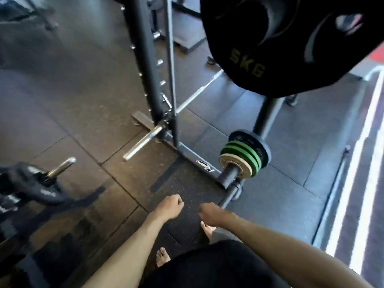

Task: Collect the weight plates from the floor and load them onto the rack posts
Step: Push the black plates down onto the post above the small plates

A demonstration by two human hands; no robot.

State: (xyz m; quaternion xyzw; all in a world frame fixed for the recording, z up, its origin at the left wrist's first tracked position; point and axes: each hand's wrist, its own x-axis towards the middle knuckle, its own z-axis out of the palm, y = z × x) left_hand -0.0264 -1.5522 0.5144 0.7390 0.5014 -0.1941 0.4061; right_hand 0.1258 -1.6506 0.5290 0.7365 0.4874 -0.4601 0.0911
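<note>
Two blurry hands: L hand (169, 204) clenched, empty; R hand (209, 214) grip unclear; 5kg plate (259, 48) cropped.

A black plate (270, 48) marked 5KG fills the upper right. Right of centre, small plates (246, 151), dark, green and tan, load a low post (228, 174).

Green-rimmed plates (243, 151), tan plate (233, 161), speckled black floor mat (187, 192).

Both bare forearms forward, left hand (170, 205) and right hand (210, 214) curled, empty.
</note>
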